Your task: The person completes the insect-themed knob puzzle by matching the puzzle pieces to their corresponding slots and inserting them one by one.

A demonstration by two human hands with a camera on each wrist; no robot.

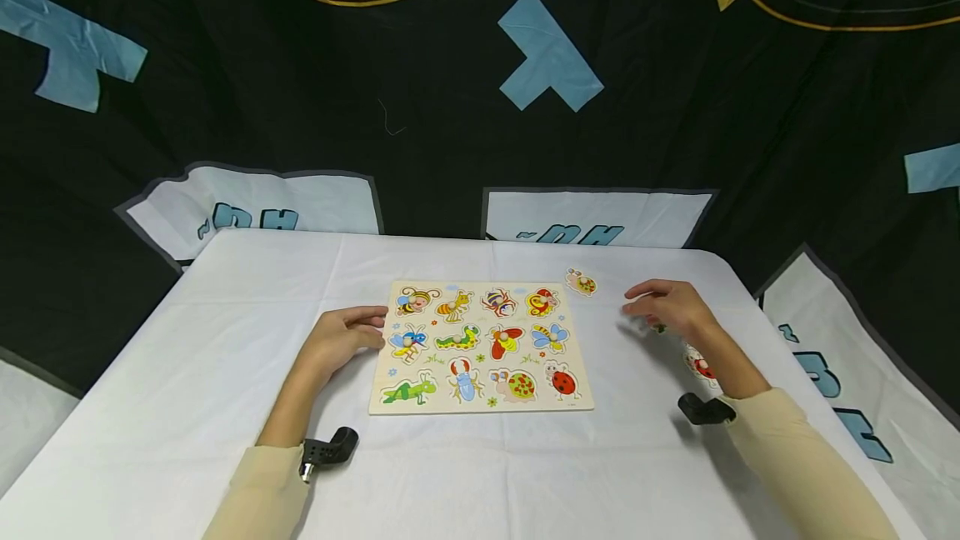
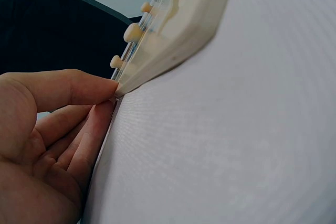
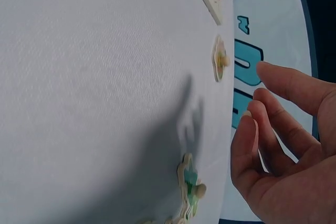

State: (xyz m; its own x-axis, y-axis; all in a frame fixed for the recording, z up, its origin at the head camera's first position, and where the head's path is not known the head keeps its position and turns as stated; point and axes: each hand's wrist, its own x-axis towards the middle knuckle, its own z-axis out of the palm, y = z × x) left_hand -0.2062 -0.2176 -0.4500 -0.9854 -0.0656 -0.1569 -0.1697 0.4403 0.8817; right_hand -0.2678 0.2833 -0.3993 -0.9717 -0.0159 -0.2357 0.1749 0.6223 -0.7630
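Note:
My left hand (image 1: 336, 348) is at the left edge of a wooden peg puzzle board (image 1: 480, 361) with colourful insect pictures. In the left wrist view, the thumb (image 2: 79, 87) and fingertips touch the board's side near a corner. Knobs stand up from several of its pieces. To the right of the board, my right hand (image 1: 671, 307) hovers over the table with loosely bent fingers and nothing between them. Under it lies a green puzzle piece (image 3: 191, 184) with a round knob. A snail puzzle piece (image 1: 581, 282) rests beyond the board's upper right corner.
A ladybug puzzle piece (image 1: 699, 367) lies beneath the right forearm, partly hidden. White cloth covers the table (image 1: 435, 482). Behind it hangs a black backdrop (image 1: 420, 107) with blue and yellow shapes. Each wrist wears a black camera mount (image 1: 330, 447).

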